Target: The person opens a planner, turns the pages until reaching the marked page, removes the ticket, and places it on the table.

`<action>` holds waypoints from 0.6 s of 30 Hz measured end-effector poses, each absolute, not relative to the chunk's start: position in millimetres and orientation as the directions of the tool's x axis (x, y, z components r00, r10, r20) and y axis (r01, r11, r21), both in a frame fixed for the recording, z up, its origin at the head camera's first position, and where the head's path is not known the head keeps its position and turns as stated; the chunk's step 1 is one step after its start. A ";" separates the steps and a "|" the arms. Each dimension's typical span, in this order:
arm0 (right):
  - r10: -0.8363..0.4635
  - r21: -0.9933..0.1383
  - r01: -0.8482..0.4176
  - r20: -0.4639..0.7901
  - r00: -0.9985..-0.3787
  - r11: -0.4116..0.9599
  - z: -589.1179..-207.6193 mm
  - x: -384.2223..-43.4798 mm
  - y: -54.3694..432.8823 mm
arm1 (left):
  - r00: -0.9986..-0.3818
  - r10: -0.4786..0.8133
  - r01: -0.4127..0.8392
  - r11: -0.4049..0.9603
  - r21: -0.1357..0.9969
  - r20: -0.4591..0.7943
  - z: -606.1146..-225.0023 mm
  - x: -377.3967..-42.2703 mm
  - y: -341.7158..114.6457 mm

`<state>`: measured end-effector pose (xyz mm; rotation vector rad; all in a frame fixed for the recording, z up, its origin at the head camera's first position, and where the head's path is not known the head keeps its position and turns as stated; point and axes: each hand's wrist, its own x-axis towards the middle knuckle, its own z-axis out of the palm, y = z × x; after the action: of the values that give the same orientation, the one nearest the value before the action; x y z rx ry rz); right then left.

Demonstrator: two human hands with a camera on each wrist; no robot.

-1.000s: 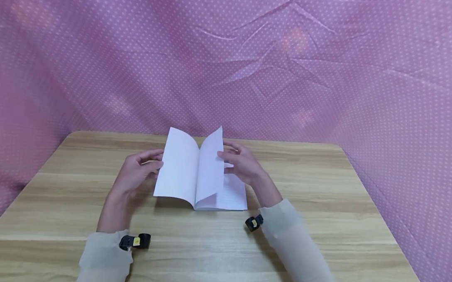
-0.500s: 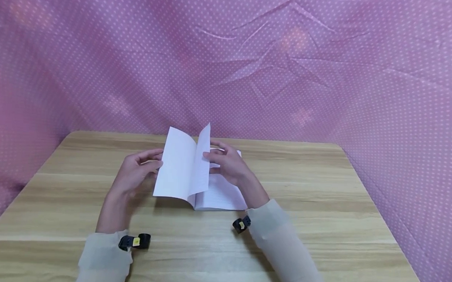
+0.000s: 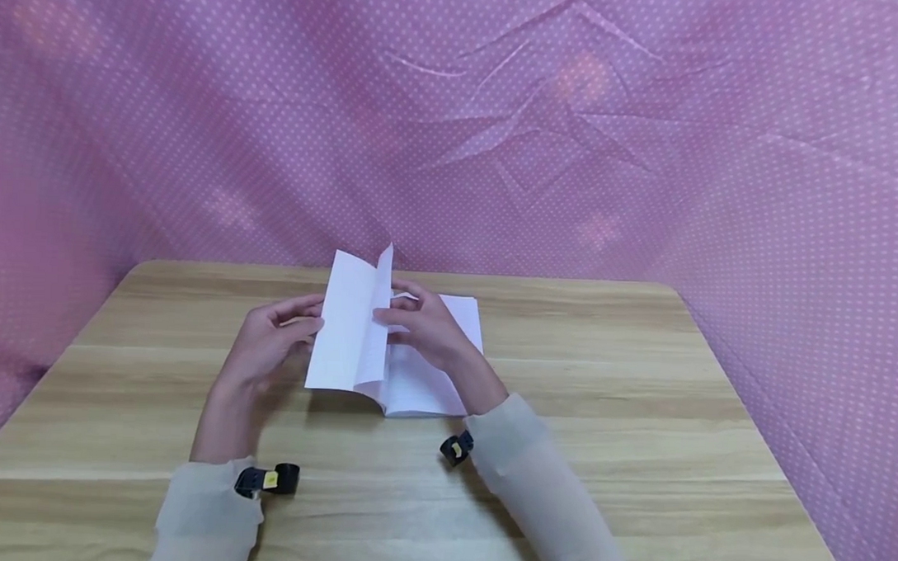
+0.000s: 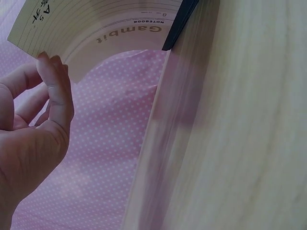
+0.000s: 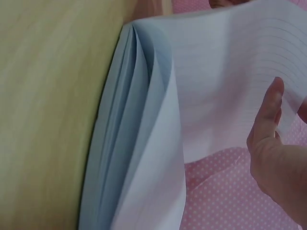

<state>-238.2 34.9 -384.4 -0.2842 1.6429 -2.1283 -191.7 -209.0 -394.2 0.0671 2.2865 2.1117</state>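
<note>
An open notebook (image 3: 347,326) with lined white pages lies on the wooden table. My left hand (image 3: 269,340) pinches the outer edge of its raised left part, thumb in front and fingers behind. The left wrist view shows the cover (image 4: 129,28) bent in a curve, printed "Gambit NOTEBOOK", with the left hand (image 4: 43,105) at its edge. My right hand (image 3: 428,325) pinches an upright page (image 3: 376,336) by its free edge, thumb on the near face. In the right wrist view the right hand (image 5: 278,139) is beside that lined sheet, and the page stack (image 5: 139,143) fans out below.
The light wooden table (image 3: 638,403) extends around the notebook on all sides. Behind and beside it hangs a pink dotted cloth (image 3: 454,149). A small black camera sits on each wrist, at the left cuff (image 3: 267,479) and the right cuff (image 3: 456,448).
My right hand has moved left, carrying the page over toward the left part of the notebook. More of the right-hand page shows. The left hand has stayed in place.
</note>
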 end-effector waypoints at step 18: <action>-0.430 -0.997 0.075 -0.062 -0.901 -0.013 -385.9 -233.7 -0.4 | -0.997 0.074 -0.002 -0.033 0.999 0.001 -390.5 -192.5 -204.9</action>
<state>-233.7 -0.4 -385.9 -0.3694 1.9185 -1.9767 -192.5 -204.9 -390.5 0.0804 2.1469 2.2197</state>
